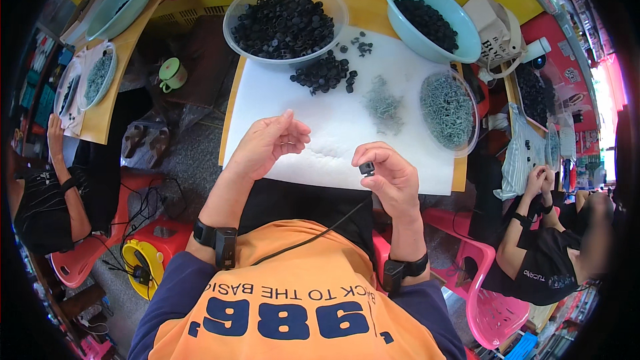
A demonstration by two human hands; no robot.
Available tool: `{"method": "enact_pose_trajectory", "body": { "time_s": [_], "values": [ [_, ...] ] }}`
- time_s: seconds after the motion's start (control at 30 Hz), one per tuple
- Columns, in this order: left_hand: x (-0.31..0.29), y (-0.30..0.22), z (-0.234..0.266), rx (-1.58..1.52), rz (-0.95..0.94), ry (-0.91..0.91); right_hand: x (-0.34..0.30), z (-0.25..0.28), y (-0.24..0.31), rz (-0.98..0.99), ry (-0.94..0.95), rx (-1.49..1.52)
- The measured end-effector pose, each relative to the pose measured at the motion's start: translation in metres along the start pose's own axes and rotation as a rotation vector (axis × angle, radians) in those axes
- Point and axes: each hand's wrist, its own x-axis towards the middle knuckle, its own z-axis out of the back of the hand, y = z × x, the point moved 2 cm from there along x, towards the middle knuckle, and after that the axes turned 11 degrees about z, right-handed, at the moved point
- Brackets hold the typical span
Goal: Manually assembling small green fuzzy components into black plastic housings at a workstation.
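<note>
Between the thumb and fingers of my right hand [391,180] is a small black plastic cap [367,169], held over the front of the white sheet [267,103]. My left hand [270,145] hovers to its left with fingers loosely bent and thumb apart; nothing shows in it. Ahead lies a loose heap of black plastic caps [323,73], with a few smaller black pieces [362,47] beside it. A scattered pile of silvery screws [383,103] lies in front of my right hand. More screws fill a clear round tray [448,112] on the right.
A large clear bowl [230,30] of black caps and a pale blue basin [390,0] of black pieces stand at the back. People sit at side tables left [107,110] and right. A pink chair [490,313] and a red stool [163,230] stand nearby.
</note>
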Motion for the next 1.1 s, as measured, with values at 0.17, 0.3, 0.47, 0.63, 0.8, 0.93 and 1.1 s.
{"method": "enact_pose_trajectory", "body": {
  "time_s": [0.17, 0.3, 0.47, 0.63, 0.8, 0.93, 1.1],
  "values": [
    [0.003, 0.005, 0.002, 0.013, 0.030, 0.032, 0.000, -0.001, -0.003, 0.045, -0.055, -0.057],
    [0.008, 0.009, -0.002, 0.005, 0.044, 0.007, -0.001, 0.007, -0.004, 0.074, -0.146, -0.058],
    [0.012, 0.006, 0.010, -0.011, 0.028, -0.038, 0.002, 0.013, -0.003, 0.070, -0.152, -0.008],
    [0.021, 0.004, 0.025, -0.070, -0.042, -0.114, 0.009, 0.018, -0.006, 0.039, -0.320, -0.058],
    [0.028, 0.011, 0.039, -0.180, -0.151, -0.132, 0.041, 0.051, -0.001, 0.027, -0.432, -0.037],
    [0.022, 0.012, 0.038, -0.184, -0.209, -0.108, 0.056, 0.052, 0.008, 0.073, -0.340, 0.167],
    [-0.005, -0.017, 0.001, 0.234, -0.333, -0.115, 0.054, 0.017, 0.003, 0.006, -0.245, 0.470]
  ]
}}
